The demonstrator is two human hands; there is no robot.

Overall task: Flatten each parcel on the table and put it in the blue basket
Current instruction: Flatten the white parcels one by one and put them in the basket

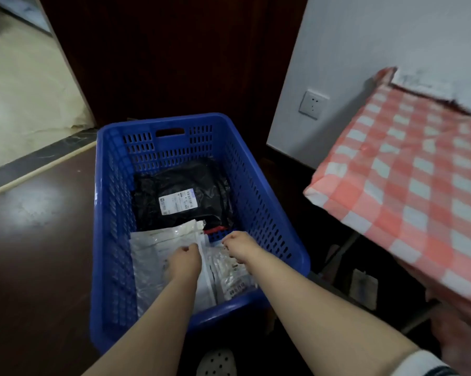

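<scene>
**Both your arms reach down into the blue basket** (172, 147), which stands on the dark floor with its long axis running 12 to 6 o'clock.

Your left grip (184, 260) sits over the white bubble mailer (153, 253) at the basket's 6 o'clock end. Your right grip (239, 244) is just beside it at 3 o'clock, over a clear bubble-wrap parcel (229, 270) whose printed label faces up. Both grips show only their backs, with the fingers curled down out of sight. You cannot tell whether either one pinches a parcel's edge or merely presses on it.

The two near parcels lie side by side and meet along a white strip between your wrists. Each has its long axis at 12 to 6, in line with the basket. A black poly parcel (191, 183) with a white shipping label (176, 201) lies flat at the 12 o'clock end, and the white mailer appears to overlap its near edge.

The placing looks all but done, since the parcels under your grips seem to lie flat on the basket floor. The next move likely turns on the bench (408, 169), covered in a red-and-white checked cloth. It stands at 3 o'clock of the basket and higher than the basket's rim. Your right grip is nearer to it, so lift clear of the right wall before you swing across. What lies farther along the bench is out of frame.
</scene>
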